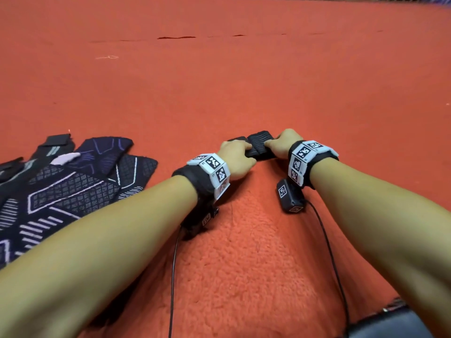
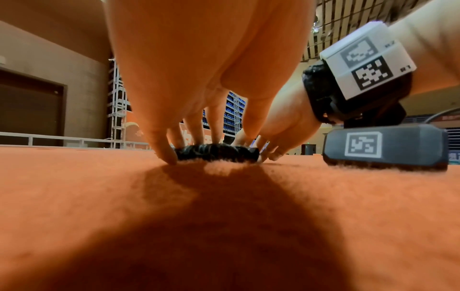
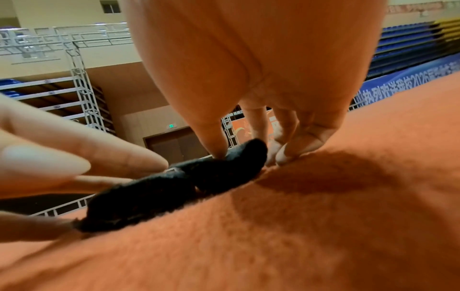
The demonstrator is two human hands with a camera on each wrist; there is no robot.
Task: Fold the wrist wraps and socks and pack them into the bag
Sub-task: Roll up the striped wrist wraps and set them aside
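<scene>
A black wrist wrap (image 1: 260, 142) lies folded on the orange carpet (image 1: 244, 81) in front of me. My left hand (image 1: 234, 154) presses its left part with straight fingers, thumb tip at the near edge (image 2: 171, 157). My right hand (image 1: 280, 145) pinches the right end, thumb on top (image 3: 216, 149) and fingers curled behind the raised end. In the left wrist view the wrap (image 2: 216, 151) shows as a low black roll between both hands. The right wrist view shows the wrap (image 3: 161, 193) running from my left fingers (image 3: 74, 157) to my right thumb.
Dark navy patterned socks (image 1: 73, 186) lie spread on the carpet at the left, with more black wrist wraps (image 1: 48, 147) behind them. A dark object (image 1: 390, 323) shows at the bottom right corner. The orange carpet stretches far ahead.
</scene>
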